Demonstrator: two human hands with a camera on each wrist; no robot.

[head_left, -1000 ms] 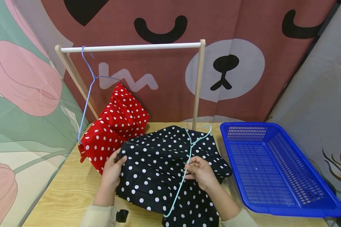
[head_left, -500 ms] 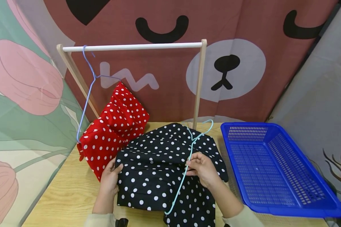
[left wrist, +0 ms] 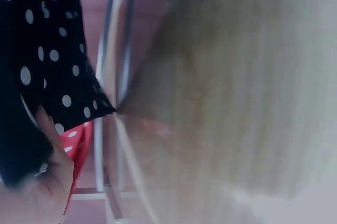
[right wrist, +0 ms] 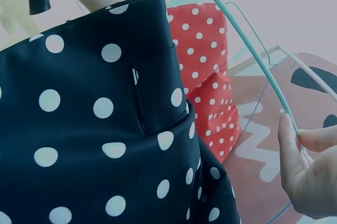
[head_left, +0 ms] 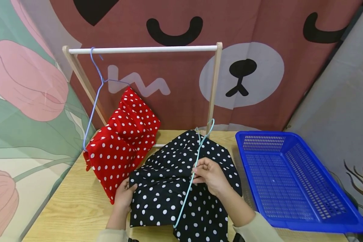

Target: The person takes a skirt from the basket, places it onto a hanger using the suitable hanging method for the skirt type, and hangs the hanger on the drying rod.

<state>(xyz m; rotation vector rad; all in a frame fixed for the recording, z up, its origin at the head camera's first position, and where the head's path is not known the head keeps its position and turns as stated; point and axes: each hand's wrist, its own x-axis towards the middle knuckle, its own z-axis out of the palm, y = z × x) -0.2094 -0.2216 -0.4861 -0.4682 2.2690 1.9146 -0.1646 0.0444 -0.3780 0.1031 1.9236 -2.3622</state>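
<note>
My right hand (head_left: pixel 210 176) pinches one arm of a mint-green wire hanger (head_left: pixel 186 196) between thumb and fingers. The hanger carries a black garment with white dots (head_left: pixel 157 205); its exact kind is not plain. At the garment's left edge my left hand (head_left: pixel 124 196) grips the cloth, partly hidden by it. In the right wrist view the hanger (right wrist: pixel 242 37) curves from a corner of the black cloth (right wrist: pixel 79 129) to my right hand (right wrist: pixel 310 171). The left wrist view shows part of my left hand (left wrist: pixel 50 182) beside the dark cloth, blurred.
A wooden rack with a white rail (head_left: pixel 154 49) stands at the back. From its left end hangs a lilac hanger (head_left: pixel 95 104) with a red polka-dot garment (head_left: pixel 121 141), right behind my left hand. A blue plastic basket (head_left: pixel 284 185) sits on the table at the right.
The mint hanger's hook has tipped up and left, with my right hand rising slightly. My left hand has moved lower, taking the black garment's left edge down. More of the red garment shows.
</note>
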